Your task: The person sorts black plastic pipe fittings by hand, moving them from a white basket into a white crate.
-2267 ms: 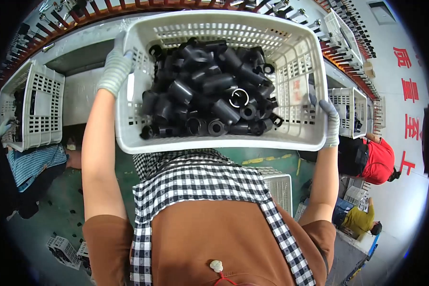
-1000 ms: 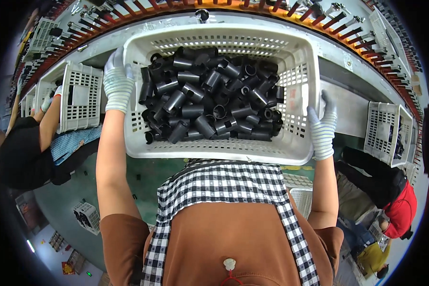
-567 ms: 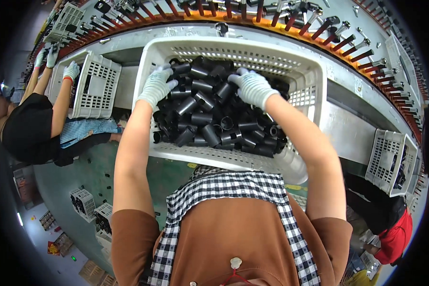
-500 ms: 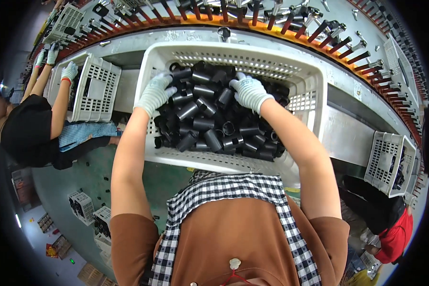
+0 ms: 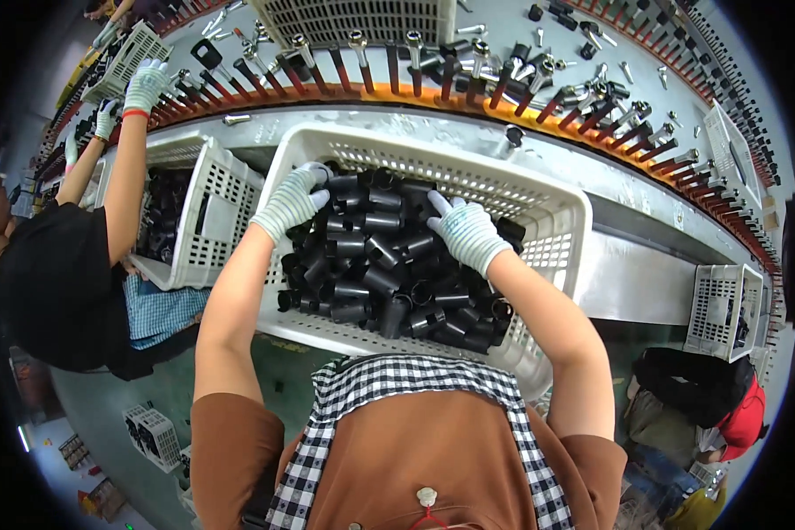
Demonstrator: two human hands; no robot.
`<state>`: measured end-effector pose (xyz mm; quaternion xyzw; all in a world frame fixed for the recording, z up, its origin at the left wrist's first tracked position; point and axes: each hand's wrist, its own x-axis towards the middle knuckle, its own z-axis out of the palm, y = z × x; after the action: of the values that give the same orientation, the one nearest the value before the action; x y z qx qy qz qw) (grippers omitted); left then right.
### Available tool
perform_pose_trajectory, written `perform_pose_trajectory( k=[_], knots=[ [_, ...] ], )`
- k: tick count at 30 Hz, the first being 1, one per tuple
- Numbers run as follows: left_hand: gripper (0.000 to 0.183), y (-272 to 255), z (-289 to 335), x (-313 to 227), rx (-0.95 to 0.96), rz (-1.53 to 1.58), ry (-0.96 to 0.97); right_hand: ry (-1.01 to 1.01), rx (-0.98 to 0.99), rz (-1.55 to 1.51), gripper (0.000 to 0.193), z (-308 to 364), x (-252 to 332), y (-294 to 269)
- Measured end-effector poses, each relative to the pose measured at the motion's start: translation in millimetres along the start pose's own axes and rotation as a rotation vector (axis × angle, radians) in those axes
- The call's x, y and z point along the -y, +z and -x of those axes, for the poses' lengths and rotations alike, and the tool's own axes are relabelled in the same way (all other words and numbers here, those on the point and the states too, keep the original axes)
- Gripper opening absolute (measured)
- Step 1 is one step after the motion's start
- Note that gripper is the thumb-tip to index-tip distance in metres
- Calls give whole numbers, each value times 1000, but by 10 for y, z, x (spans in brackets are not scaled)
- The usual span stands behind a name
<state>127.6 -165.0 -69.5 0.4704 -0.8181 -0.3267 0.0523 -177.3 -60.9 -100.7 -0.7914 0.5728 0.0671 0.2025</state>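
Observation:
My left hand, in a striped white-green knit glove, rests at the left side of a pile of short black plastic tubes. Its thumb and fingers are apart, touching the tubes at the upper left. My right hand, gloved alike, lies on the pile's right part with index finger and thumb spread. Some fingertips of both hands are hidden among the tubes. Neither hand shows a tube plainly gripped. The tubes lie jumbled in a large white slotted plastic crate in front of me; several line up side by side between my hands.
Beyond the crate runs an orange rack of upright dark-red handles, some with shiny metal heads. A single tube stands on the metal ledge. At left, a co-worker's gloved hand reaches over the rack, beside another crate.
The crate and rack sit lower in view, and another crate shows at the top. Both my hands stay on the tubes, fingers spread. The left co-worker's hand has moved up to the rack.

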Motion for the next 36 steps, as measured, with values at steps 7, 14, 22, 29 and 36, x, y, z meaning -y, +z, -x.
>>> perform_pose_trajectory(
  k=[7, 14, 22, 29, 36],
  knots=[
    [19, -1012, -917, -510, -528, 594, 82, -4, -81, -146, 24, -89, 54, -242],
    [27, -1192, -1756, 51, -691, -167, 216, -12, -463, -441, 22, -97, 111, -1120],
    [31, -1506, -1466, 483, -737, -205, 7, 303, -641, -76, 30, -980, -487, -1926],
    [65, -891, -843, 227, -1089, -330, 160, -95, -721, -181, 34, -1292, -358, -1701],
    [60, -225, 634, 146, -385, 834, -418, -47, -1337, -677, 19, -710, -1393, -1972]
  ],
)
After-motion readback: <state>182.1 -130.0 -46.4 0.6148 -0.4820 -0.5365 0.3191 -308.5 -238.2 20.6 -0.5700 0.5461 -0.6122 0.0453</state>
